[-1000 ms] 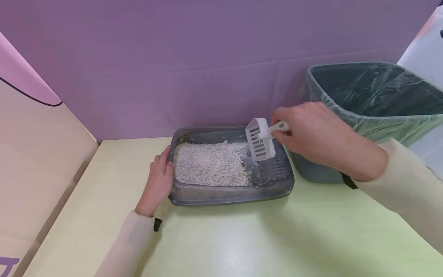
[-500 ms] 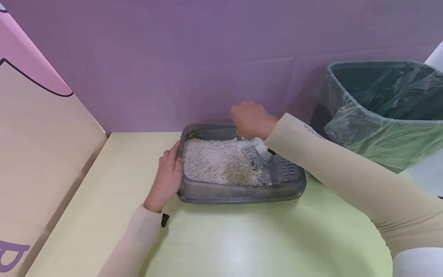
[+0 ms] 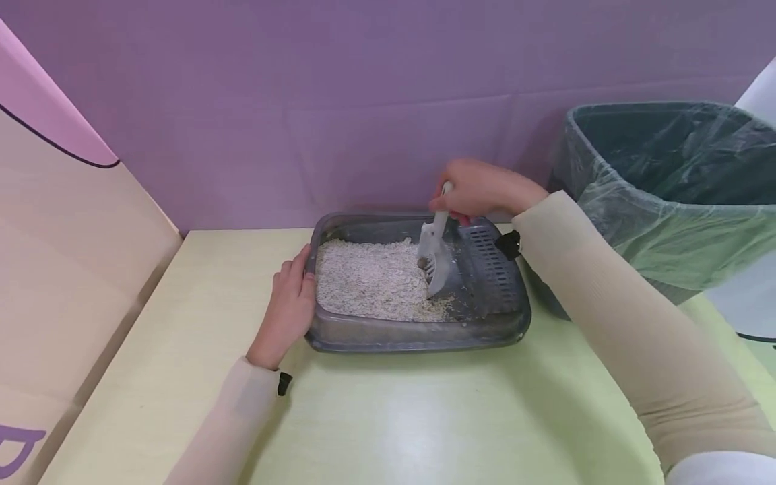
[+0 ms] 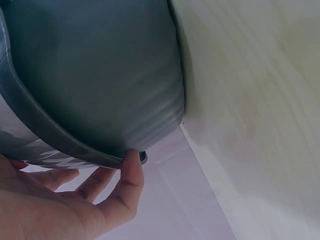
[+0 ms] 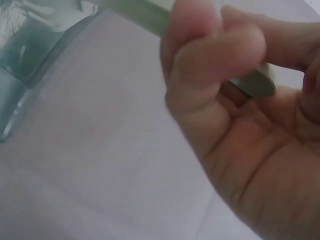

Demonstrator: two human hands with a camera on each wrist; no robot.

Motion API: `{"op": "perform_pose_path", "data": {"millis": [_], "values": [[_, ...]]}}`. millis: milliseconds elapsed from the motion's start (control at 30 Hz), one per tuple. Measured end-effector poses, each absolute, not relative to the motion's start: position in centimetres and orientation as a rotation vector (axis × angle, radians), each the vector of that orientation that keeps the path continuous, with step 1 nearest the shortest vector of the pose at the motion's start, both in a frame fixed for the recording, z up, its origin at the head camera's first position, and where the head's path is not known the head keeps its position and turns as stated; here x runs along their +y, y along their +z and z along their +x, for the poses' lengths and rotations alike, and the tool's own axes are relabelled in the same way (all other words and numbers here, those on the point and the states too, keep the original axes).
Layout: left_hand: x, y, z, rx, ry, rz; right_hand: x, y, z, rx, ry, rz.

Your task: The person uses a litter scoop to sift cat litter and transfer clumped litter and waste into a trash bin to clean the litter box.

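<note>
The grey litter box [image 3: 388, 337] stands on the table with pale granular litter [image 3: 370, 279] heaped in its left and middle part. My left hand [image 3: 286, 306] grips its left rim; in the left wrist view, fingertips [image 4: 132, 162] lie against that rim. Above the back edge of the box, my right hand [image 3: 485, 188] holds the white litter scoop [image 3: 438, 259] by its handle. The scoop points down, its slotted head at the litter's right edge, beside a small dark clump [image 3: 422, 263]. Curled fingers wrap the handle [image 5: 255, 82] in the right wrist view.
A dark bin [image 3: 606, 162] lined with a clear plastic bag stands right of the box. Behind runs a purple wall [image 3: 339, 101], close to the box's back side. A beige panel [image 3: 73, 269] borders the table on the left.
My right hand has brought the scoop from above the box's right end down into the litter and turned it upright. Some darker litter has been shifted. The left hand stays on the rim.
</note>
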State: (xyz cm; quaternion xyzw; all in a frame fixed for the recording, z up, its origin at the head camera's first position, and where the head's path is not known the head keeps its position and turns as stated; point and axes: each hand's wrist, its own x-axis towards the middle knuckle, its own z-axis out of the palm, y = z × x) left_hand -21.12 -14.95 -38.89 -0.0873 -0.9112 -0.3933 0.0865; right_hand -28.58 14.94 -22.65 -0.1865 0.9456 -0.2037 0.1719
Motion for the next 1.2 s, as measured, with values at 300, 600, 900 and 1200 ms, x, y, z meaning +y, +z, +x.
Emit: {"op": "perform_pose_path", "data": {"millis": [300,600,900,1200], "values": [[-15.0,-38.7,-21.0,-2.714,-1.18,-0.27,18.9,-26.0,-26.5,2.641,-0.821,-0.464],[-15.3,-38.8,-21.1,-2.706,-1.164,-0.253,17.5,-30.5,-23.9,2.627,-0.271,-0.674],[-15.0,-38.8,-21.2,-2.698,-1.165,-0.27,13.5,-34.5,-23.2,2.709,-0.53,-0.743],[-15.1,-38.6,-21.3,-2.736,-1.147,-0.284,14.2,-34.6,-22.1,2.828,-0.64,-0.813]]}}
